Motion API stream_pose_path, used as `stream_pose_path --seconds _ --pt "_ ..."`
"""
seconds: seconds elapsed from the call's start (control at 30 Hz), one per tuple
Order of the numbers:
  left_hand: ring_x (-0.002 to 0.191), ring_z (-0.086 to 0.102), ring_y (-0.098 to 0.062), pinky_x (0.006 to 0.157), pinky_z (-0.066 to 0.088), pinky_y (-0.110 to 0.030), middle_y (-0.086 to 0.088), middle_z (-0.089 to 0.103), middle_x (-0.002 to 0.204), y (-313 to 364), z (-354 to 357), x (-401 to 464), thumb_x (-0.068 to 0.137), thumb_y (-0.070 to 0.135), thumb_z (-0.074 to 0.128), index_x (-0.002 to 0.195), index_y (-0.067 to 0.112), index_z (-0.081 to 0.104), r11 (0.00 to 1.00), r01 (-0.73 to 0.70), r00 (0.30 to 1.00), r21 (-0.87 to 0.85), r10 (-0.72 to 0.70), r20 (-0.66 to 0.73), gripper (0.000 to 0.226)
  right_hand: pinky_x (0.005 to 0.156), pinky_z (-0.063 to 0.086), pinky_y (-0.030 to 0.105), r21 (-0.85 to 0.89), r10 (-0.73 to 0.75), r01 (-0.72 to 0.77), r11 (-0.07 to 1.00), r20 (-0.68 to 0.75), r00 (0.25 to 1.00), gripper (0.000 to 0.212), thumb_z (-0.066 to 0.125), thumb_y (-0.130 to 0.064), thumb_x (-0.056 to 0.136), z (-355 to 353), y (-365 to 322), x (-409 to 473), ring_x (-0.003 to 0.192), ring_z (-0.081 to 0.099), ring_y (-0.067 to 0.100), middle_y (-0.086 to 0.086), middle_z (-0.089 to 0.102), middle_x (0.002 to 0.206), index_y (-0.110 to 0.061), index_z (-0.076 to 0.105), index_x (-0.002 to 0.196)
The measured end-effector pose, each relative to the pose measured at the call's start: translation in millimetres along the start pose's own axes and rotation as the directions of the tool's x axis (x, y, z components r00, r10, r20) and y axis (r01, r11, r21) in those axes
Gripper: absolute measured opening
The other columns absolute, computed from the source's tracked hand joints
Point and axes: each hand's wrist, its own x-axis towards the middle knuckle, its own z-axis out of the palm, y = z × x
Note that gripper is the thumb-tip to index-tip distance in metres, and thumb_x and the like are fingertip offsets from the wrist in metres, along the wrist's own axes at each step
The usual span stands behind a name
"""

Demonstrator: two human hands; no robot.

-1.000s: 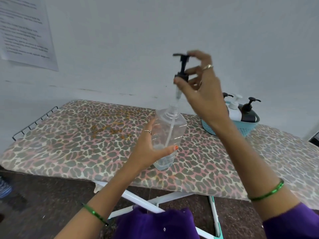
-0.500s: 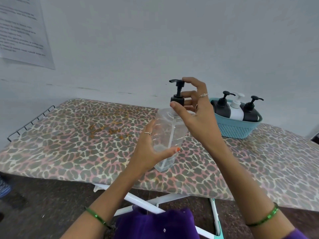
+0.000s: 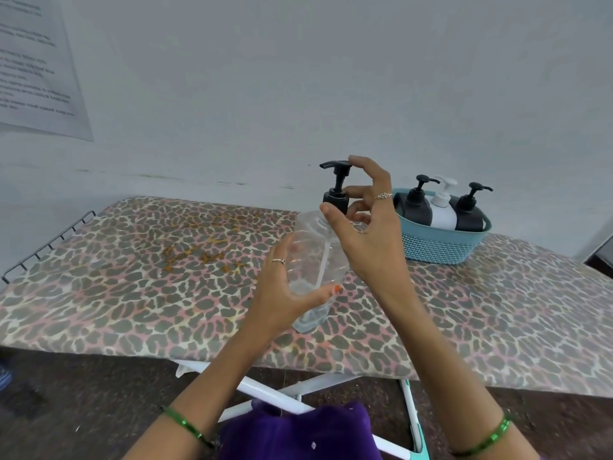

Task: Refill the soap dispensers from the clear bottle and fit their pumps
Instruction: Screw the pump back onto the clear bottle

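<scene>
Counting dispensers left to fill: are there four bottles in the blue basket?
No, the blue basket holds three: two black dispensers and one white.

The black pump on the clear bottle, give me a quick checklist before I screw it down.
1. Left hand grips the clear bottle: ok.
2. Bottle base on the ironing board: ok.
3. Right hand pinches the black pump collar: ok.
4. Dip tube inside the bottle: ok.
5. Collar square on the neck threads: cannot tell, thumb covers it.
6. Basket of three dispensers stands apart: ok.
</scene>
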Motion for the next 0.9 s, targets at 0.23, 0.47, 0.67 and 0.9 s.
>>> stream_pose_path --seconds 0.23,0.47,0.67,0.9 --pt "0.121 0.046 0.01 0.091 0.04 -0.004 0.024 0.047 0.13 1 -4 -2 0.066 0.047 0.082 0.118 0.071 0.03 1.0 -0.031 0.999 -0.003 0.031 -0.005 0.077 0.073 0.045 0.007 0.02 0.198 -0.203 0.979 0.159 0.967 0.063 0.068 -0.024 0.088 -2 -3 13 0.072 0.049 -0.005 -0.009 0.057 0.1 -0.023 0.037 0.143" --pt "0.123 0.045 0.011 0.094 0.04 -0.006 0.021 0.047 0.133 -1 -4 -5 0.066 0.042 0.086 0.127 0.057 0.032 0.999 -0.038 0.999 -0.029 0.037 -0.019 0.083 0.077 0.045 0.012 0.0 0.231 -0.239 0.971 0.255 0.939 0.018 0.069 -0.026 0.086 -8 -8 16 0.079 0.053 0.002 -0.013 0.06 0.086 -0.026 0.066 0.104" --pt "0.126 0.044 0.007 0.099 0.038 -0.009 0.015 0.047 0.137 -6 -1 -7 0.063 0.054 0.08 0.137 0.044 0.032 1.0 -0.031 0.999 -0.008 0.03 -0.034 0.088 0.09 0.048 0.027 -0.039 0.241 -0.24 0.97 0.035 0.97 0.031 0.07 -0.032 0.085 9 -3 0 0.097 0.058 0.012 -0.004 0.061 0.108 -0.023 0.064 0.113" --pt "0.128 0.043 0.001 0.106 0.041 -0.025 0.016 0.048 0.135 -7 0 -8 0.063 0.058 0.078 0.136 0.045 0.035 0.999 -0.037 0.999 0.034 0.038 -0.037 0.086 0.072 0.043 0.006 0.1 0.251 -0.24 0.966 -0.129 0.959 0.033 0.078 -0.029 0.077 20 -9 -11 0.081 0.058 -0.004 -0.008 0.063 0.091 -0.017 0.055 0.098"
